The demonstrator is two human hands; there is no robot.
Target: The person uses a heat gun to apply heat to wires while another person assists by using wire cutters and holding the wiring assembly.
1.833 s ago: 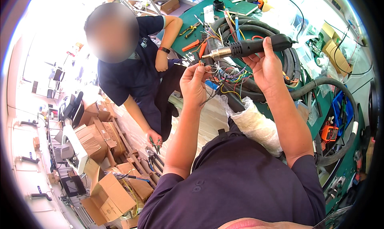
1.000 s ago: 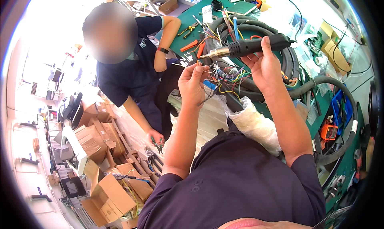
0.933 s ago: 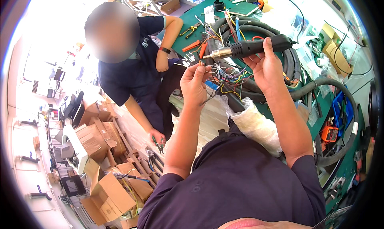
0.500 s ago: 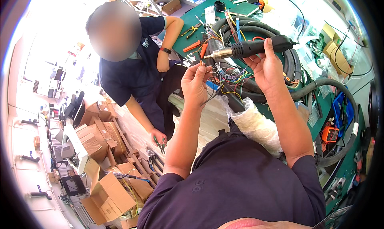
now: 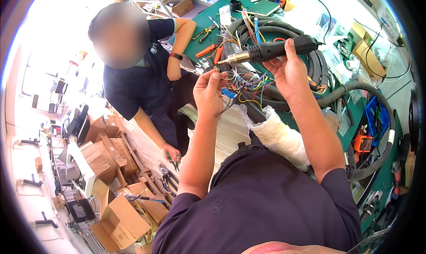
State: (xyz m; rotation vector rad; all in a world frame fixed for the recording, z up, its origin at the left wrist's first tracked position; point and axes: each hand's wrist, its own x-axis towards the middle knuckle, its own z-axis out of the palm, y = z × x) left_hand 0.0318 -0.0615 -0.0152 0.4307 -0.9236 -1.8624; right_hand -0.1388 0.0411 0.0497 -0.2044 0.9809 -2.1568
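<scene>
My right hand (image 5: 289, 74) is closed around a black heat gun (image 5: 282, 49) with a metal nozzle that points left. The nozzle tip stands just above my left hand (image 5: 207, 92). That hand pinches a thin wire (image 5: 216, 69) with an orange tip, which sits close under the nozzle. Several thin coloured wires (image 5: 253, 83) fan out beside my left fingers, at the end of a thick black cable wrapped in clear plastic film (image 5: 282, 130). Behind the gun, a heavy black cable (image 5: 317, 70) lies coiled on the green table (image 5: 199, 50).
At the left a co-worker (image 5: 142, 85) sits with green-handled cutters (image 5: 172, 162) in one hand. Yellow-and-black pliers (image 5: 205, 33) lie on the table. An orange meter (image 5: 363, 143) and a blue tray (image 5: 372, 121) are at the right. Cardboard boxes (image 5: 120, 218) are piled at the lower left.
The whole view has shifted slightly, so most things appear a little further left. My hands keep their grips, with the nozzle still by the wire tip.
</scene>
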